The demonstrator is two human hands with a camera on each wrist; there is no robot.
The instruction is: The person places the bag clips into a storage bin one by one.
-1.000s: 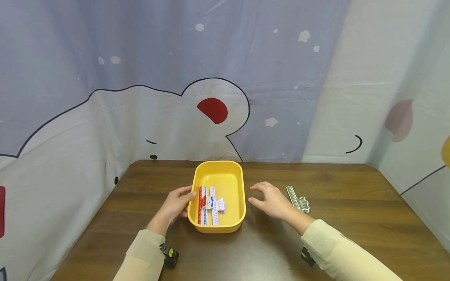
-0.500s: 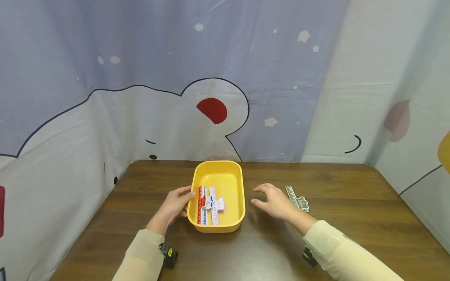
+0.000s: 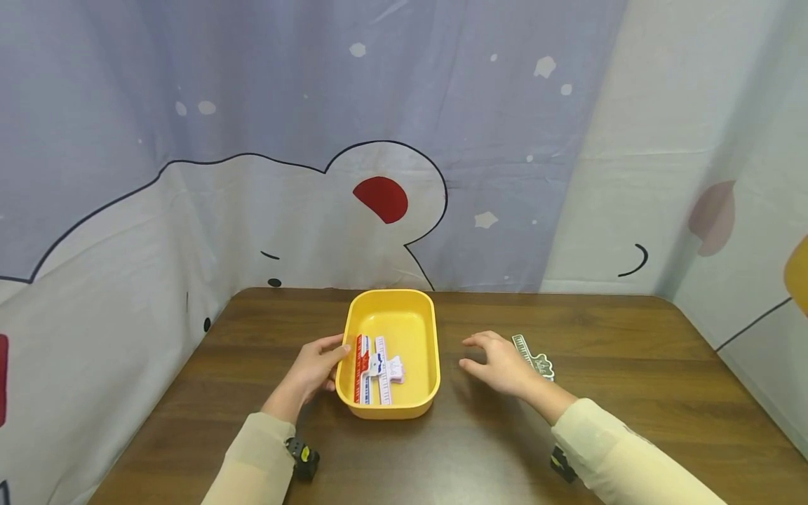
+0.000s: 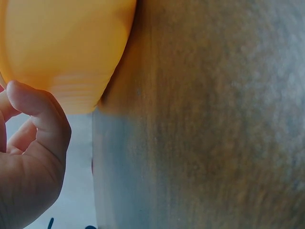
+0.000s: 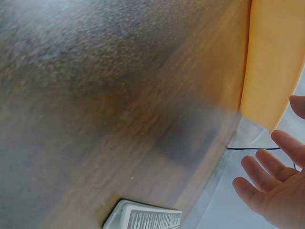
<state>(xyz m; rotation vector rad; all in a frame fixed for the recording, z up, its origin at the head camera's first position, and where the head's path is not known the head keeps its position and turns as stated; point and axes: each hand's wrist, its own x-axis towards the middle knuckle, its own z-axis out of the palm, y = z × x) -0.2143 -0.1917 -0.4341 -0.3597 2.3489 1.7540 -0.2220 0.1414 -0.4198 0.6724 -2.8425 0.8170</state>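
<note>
A yellow plastic basin (image 3: 419, 344) stands upright on the table. My left hand (image 3: 311, 367) pinches its left rim, the thumb over the edge and the other fingers outside; the left wrist view shows this grip by the basin's wall (image 4: 66, 52). Inside, toward the near left, lie a red clip (image 3: 359, 375), a blue-and-white clip (image 3: 367, 396) and a pale pink clip (image 3: 385, 386), partly overlapping. Right of the basin hovers my right hand (image 3: 503, 365), fingers loosely bent around nothing. Just beyond it lies a dark green clip (image 3: 541, 365), partly hidden by that hand and wrist.
The brown wooden table (image 3: 637, 379) extends to both sides. A patterned curtain (image 3: 505, 175) hangs behind its far edge and along the sides. Each wrist carries a small black camera (image 3: 306, 463).
My right hand has drifted slightly right, away from the basin and closer to the green clip. The left hand, the basin and the clips have stayed put.
</note>
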